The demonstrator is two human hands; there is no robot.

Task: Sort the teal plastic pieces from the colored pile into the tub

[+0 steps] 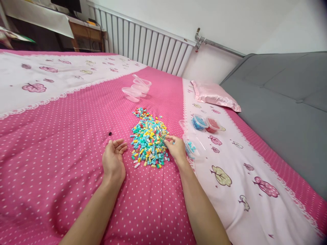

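A heap of small toy building blocks [148, 139] in turquoise, green, yellow, red and white lies on the pink dotted bedspread [84, 143]. My left hand [114, 160] rests palm up just left of the heap, fingers loosely bent and apart, with nothing seen in it. At the heap's right edge, my right hand [176, 148] has thumb and fingertips pinched together; whatever is between them is too small to make out. Close to that hand's right side stands a clear plastic tub [196, 151] holding a few light blue blocks.
Farther right are a tub of blue blocks [198, 123] and a tub of red blocks [212, 126]. Beyond the heap sit several clear containers [136, 90]. A small black object [110, 133] lies left. A pink pillow [214, 95] rests by the grey headboard [281, 88]; a radiator [143, 37] stands behind.
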